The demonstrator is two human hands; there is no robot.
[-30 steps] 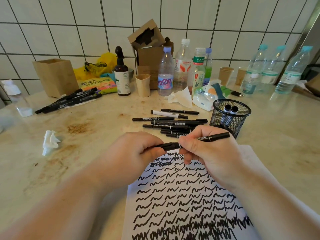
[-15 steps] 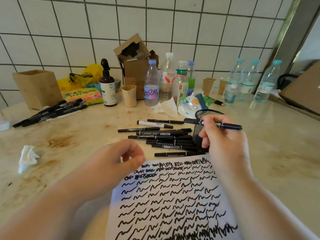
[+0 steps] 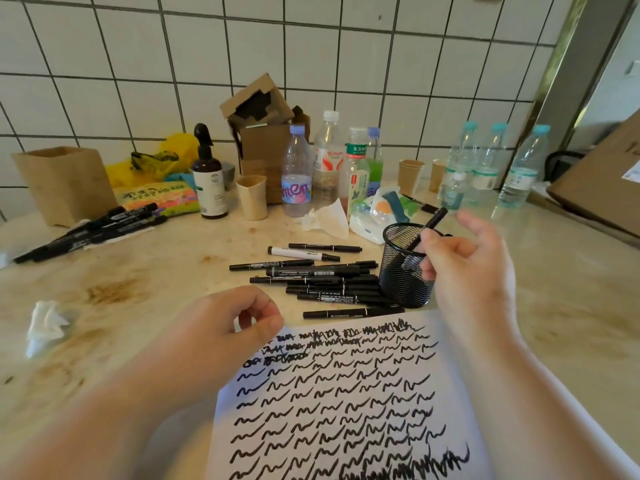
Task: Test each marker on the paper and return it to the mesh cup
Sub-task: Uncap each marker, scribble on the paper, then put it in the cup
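So the mesh cup point(image 3: 405, 268) is the anchor here. A black marker point(image 3: 427, 225) leans tilted in it, lower end inside, top poking out over the far rim. The right hand point(image 3: 464, 271) is right beside the cup on its right, fingers loosely spread; the thumb looks like it's at the marker's shaft, but whether it's actually touching is hard to tell. Just left of the cup there's a pile of markers point(image 3: 318, 278) lying flat on the counter point(image 3: 138, 282). The paper point(image 3: 346, 403), covered in black squiggles, sits in front of the cup, nearer the person. The left hand point(image 3: 221, 334) rests at the paper's top left corner, fingers curled in, pinching nothing visible.
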